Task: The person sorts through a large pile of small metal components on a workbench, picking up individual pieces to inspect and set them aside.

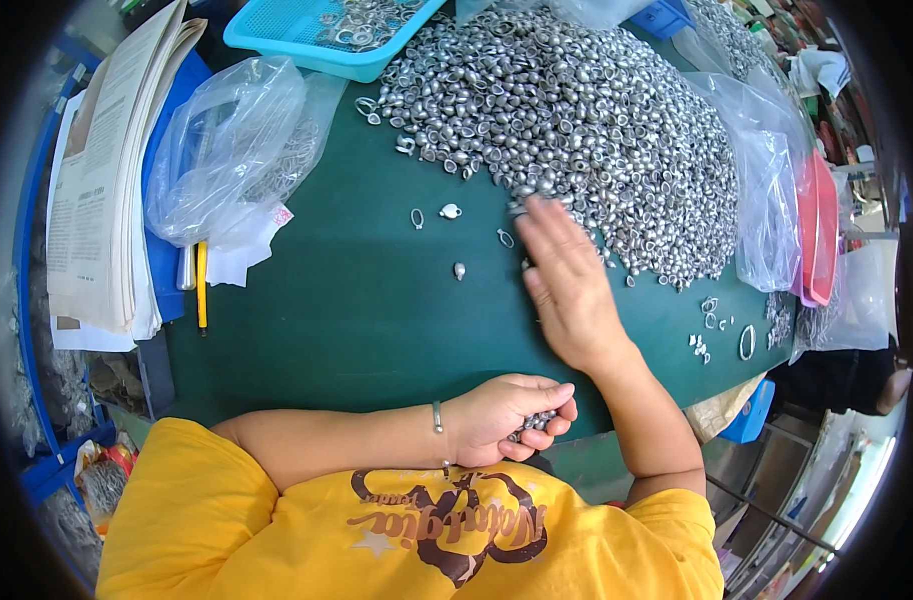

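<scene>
A big heap of small silver-grey metal pieces, rounded and hollow-looking, covers the far middle and right of the green table. My right hand lies at the heap's near edge, palm down, fingers stretched out and touching the outermost pieces. Close to my body, my left hand is curled around a clutch of the same metal pieces, which show between thumb and fingers. A thin oval ring, another ring, a round piece with small loops and a single bead-like piece lie left of my right hand.
A light-blue basket of metal parts stands at the far left of the heap. Clear plastic bags and stacked papers line the left, with a yellow pencil. At right are a red tray and loose rings.
</scene>
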The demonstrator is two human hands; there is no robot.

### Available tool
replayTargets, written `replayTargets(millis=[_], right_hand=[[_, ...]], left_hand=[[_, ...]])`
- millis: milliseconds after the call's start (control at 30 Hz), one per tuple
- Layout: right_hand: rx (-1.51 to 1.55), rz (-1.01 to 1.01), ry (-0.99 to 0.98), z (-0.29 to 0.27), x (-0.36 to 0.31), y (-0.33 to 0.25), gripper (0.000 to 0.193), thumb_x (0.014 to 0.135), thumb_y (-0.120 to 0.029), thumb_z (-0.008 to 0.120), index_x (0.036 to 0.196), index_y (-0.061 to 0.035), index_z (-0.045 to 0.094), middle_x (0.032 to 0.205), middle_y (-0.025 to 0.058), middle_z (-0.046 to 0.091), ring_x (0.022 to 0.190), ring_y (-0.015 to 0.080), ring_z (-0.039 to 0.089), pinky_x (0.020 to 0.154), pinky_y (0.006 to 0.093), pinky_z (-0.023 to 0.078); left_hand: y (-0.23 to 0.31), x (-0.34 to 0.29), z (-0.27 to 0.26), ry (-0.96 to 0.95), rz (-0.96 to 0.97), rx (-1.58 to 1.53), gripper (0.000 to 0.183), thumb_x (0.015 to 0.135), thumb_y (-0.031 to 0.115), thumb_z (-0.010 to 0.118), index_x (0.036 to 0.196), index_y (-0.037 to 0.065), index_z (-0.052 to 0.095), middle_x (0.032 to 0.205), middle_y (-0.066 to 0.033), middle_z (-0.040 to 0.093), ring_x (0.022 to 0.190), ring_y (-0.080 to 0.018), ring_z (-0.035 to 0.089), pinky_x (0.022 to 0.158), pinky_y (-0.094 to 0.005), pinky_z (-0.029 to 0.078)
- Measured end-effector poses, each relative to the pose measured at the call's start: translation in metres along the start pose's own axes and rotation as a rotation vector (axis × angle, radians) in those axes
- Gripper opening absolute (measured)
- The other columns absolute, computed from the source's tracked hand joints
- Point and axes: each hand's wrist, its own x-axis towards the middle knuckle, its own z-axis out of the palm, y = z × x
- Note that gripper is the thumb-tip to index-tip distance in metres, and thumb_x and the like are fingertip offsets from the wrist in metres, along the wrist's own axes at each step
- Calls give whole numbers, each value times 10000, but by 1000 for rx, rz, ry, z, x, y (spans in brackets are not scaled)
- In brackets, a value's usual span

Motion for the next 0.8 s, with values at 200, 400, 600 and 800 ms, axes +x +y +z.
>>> replayTargets(millis=[200,400,600,800], right_hand=[[-86,-2,52,-3,3,2,437,792,-177,563,1183,-2,474,1272,157,431,1192,356,380,992,469,270],[-86,-42,-176,0,3,-16,583,772,-329,575,1254,-44,413,1351,129,340,1263,312,284,1009,467,249],[-185,-20,-160,3,6,-21,581,769,-378,565,1263,-110,420,1360,64,339,1266,275,282,1030,480,186],[100,-281,-188,6,6,-29,435,749,-208,589,1150,-61,507,1249,125,449,1165,293,415,975,436,301]], left_hand=[[-2,0,1,14,29,25,241,927,270,409,841,57,480,725,-19,433,521,-55,362,377,-148,252],[-2,0,3,21,22,11,232,928,256,409,850,52,486,733,-23,438,529,-62,375,381,-151,258],[-4,3,0,10,21,97,208,926,211,411,950,28,507,770,-26,443,577,-65,394,398,-150,274],[-5,4,0,-20,-10,131,231,924,168,396,1055,2,488,776,-14,423,583,-55,371,402,-146,267]])
